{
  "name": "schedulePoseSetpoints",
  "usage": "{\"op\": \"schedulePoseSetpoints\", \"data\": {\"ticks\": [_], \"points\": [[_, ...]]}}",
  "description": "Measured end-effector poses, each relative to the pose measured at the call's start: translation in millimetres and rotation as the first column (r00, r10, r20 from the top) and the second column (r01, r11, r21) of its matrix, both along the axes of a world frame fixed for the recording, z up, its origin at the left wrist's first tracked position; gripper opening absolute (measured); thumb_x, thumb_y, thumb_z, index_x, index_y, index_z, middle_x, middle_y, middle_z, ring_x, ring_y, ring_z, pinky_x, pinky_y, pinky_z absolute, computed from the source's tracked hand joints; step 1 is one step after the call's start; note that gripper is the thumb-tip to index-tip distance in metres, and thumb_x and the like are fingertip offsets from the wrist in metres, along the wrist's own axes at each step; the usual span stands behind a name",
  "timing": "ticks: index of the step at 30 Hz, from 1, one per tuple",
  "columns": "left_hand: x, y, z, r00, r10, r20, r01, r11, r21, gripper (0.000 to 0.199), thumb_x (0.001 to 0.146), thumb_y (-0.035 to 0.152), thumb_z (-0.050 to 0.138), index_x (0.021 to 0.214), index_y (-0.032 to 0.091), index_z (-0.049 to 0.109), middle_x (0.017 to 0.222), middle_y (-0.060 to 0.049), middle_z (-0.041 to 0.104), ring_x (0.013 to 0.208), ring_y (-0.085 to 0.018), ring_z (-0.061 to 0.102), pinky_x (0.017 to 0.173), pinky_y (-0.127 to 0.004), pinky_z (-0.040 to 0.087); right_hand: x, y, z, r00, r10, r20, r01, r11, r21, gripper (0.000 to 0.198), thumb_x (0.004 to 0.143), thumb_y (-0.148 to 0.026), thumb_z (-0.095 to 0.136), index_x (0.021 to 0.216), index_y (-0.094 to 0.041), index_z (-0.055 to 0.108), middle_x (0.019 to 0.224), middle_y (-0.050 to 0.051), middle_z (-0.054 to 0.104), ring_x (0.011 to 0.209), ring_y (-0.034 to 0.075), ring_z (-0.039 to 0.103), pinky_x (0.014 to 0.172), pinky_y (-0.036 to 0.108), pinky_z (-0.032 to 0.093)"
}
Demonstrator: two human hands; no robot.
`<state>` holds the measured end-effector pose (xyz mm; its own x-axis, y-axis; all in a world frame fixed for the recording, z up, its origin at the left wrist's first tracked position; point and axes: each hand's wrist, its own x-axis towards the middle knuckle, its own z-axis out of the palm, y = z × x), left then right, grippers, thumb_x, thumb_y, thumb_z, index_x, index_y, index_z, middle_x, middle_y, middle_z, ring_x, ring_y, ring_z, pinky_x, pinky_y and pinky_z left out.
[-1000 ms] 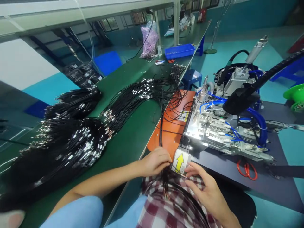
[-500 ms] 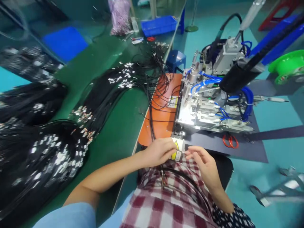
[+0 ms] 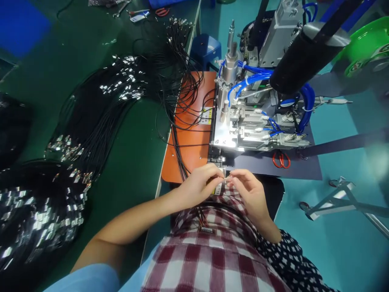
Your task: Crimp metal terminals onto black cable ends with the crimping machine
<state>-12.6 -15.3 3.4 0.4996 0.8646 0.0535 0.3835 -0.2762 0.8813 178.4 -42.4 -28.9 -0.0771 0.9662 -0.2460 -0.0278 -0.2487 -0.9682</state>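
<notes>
My left hand [image 3: 201,184] is closed in a pinch around the end of a thin cable [image 3: 225,179], just above my lap at the front of the machine. From the other side, my right hand [image 3: 251,192] brings thumb and fingers together on the same cable end. The tip is tiny and pale, its detail largely hidden by my fingers. Several black cables [image 3: 178,156] run over the orange board [image 3: 170,172] and pass behind my left wrist. Bare wire ends [image 3: 202,221] lie on my checked apron [image 3: 212,257].
A metal machine [image 3: 225,134] with blue air tubes [image 3: 258,77] stands ahead. Red-handled scissors [image 3: 281,160] lie on its dark base. Bundles of black cables with shiny ends [image 3: 124,77] cover the green table [image 3: 130,142] at left. A green reel [image 3: 364,48] is at far right.
The view has shifted right and down, so the scene sits further left and higher. My hands are slightly closer together, with the right fingers now meeting the cable tip.
</notes>
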Motion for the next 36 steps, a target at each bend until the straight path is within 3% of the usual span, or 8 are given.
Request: {"op": "schedulePoseSetpoints", "data": {"ticks": [4,9,15,20,25,32,36], "points": [[2,0,-1.8,0.996,0.066,0.065,-0.063,0.997,-0.037,0.012,0.096,0.019,0.053,0.092,0.017,0.064,0.086,-0.003,0.063,0.081,-0.014,0.058,0.073,-0.027,0.045,3,1,-1,0.996,0.073,0.047,-0.075,0.997,0.028,0.016,0.087,-0.038,0.066,0.089,-0.023,0.069,0.091,0.003,0.070,0.079,0.017,0.065,0.076,0.032,0.056],[3,-2,-9.4,0.995,0.073,0.071,-0.070,0.997,-0.045,0.007,0.093,0.019,0.058,0.094,0.017,0.065,0.088,-0.003,0.062,0.080,-0.014,0.057,0.070,-0.026,0.045,-4,0,-5,0.994,0.063,0.093,-0.071,0.994,0.077,0.015,0.089,-0.034,0.065,0.080,-0.022,0.066,0.080,0.001,0.065,0.072,0.015,0.059,0.071,0.029,0.051],[4,-4,-16.0,0.975,0.189,0.114,-0.182,0.981,-0.072,0.006,0.092,0.018,0.061,0.088,0.017,0.065,0.081,-0.001,0.064,0.075,-0.012,0.059,0.069,-0.023,0.046,-4,-3,-4,0.977,0.149,0.151,-0.159,0.986,0.055,0.018,0.089,-0.031,0.065,0.075,-0.021,0.064,0.071,-0.001,0.062,0.067,0.013,0.056,0.067,0.026,0.047],[2,-6,-15.9,0.983,0.160,0.090,-0.151,0.984,-0.094,0.011,0.094,0.021,0.059,0.092,0.017,0.069,0.086,-0.001,0.072,0.076,-0.012,0.064,0.069,-0.022,0.048,9,6,-1,0.984,-0.032,0.178,0.013,0.994,0.107,0.010,0.088,-0.032,0.066,0.088,-0.023,0.071,0.084,0.000,0.069,0.070,0.013,0.061,0.070,0.027,0.050],[1,-7,-15.3,0.991,0.118,0.062,-0.117,0.993,-0.024,0.016,0.097,0.019,0.053,0.097,0.017,0.069,0.090,-0.002,0.074,0.079,-0.012,0.067,0.072,-0.022,0.049,9,14,6,0.985,0.012,0.169,-0.033,0.992,0.124,0.012,0.091,-0.032,0.063,0.092,-0.024,0.073,0.086,0.001,0.070,0.071,0.013,0.062,0.070,0.027,0.051],[-1,-6,-14.4,0.989,0.130,0.067,-0.128,0.991,-0.030,0.016,0.097,0.019,0.052,0.094,0.018,0.068,0.086,-0.001,0.072,0.075,-0.011,0.065,0.070,-0.021,0.048,4,13,5,0.998,0.062,0.022,-0.062,0.998,0.026,0.013,0.087,-0.033,0.067,0.085,-0.022,0.073,0.074,-0.001,0.068,0.061,0.011,0.060,0.060,0.023,0.051],[1,-7,-16.4,0.988,0.148,0.032,-0.148,0.989,0.019,0.015,0.096,0.019,0.053,0.092,0.017,0.067,0.082,0.000,0.071,0.073,-0.011,0.064,0.067,-0.021,0.047,3,9,7,0.995,0.027,0.098,-0.034,0.997,0.071,0.010,0.087,-0.030,0.068,0.086,-0.023,0.074,0.078,0.000,0.071,0.062,0.012,0.061,0.061,0.026,0.053]]}}
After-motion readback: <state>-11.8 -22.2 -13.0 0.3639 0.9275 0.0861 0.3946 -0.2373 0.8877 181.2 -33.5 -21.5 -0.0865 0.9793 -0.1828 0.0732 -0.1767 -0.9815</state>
